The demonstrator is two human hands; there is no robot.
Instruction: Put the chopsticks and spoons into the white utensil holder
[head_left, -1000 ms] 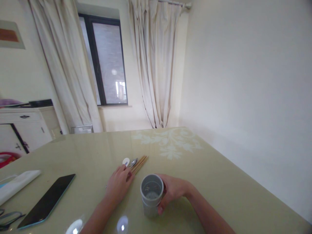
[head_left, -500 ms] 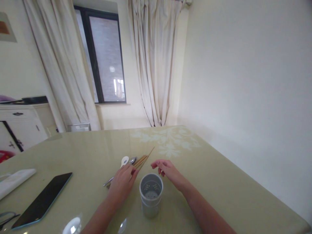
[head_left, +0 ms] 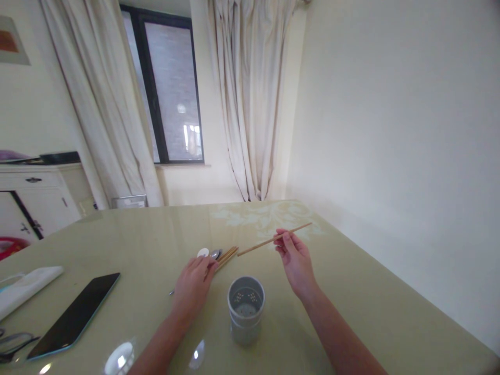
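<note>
In my right hand (head_left: 295, 260) a single wooden chopstick (head_left: 258, 246) is pinched. It is raised beyond and to the right of the cup, slanting up to the right. My left hand (head_left: 194, 284) rests on a bundle of chopsticks (head_left: 229, 254), its fingers closed over their near part. A metal spoon (head_left: 216, 253) and a white spoon (head_left: 203, 252) poke out beyond the left fingers; their handles are mostly hidden under the hand. Between my forearms stands a grey cup (head_left: 246, 312), upright, with small holes in its bottom and nothing inside.
At the left lie a dark tablet (head_left: 76, 315), a white object (head_left: 29, 286) and glasses (head_left: 15, 346) on the glossy table (head_left: 371, 312). A wall (head_left: 390, 130) runs along the right edge. Curtains (head_left: 250, 104) hang behind, and a white cabinet (head_left: 42, 198) stands at far left.
My right hand has closed on one chopstick and carried it up and to the right, away from the bundle. My left hand stays over the other chopsticks and the spoons.
</note>
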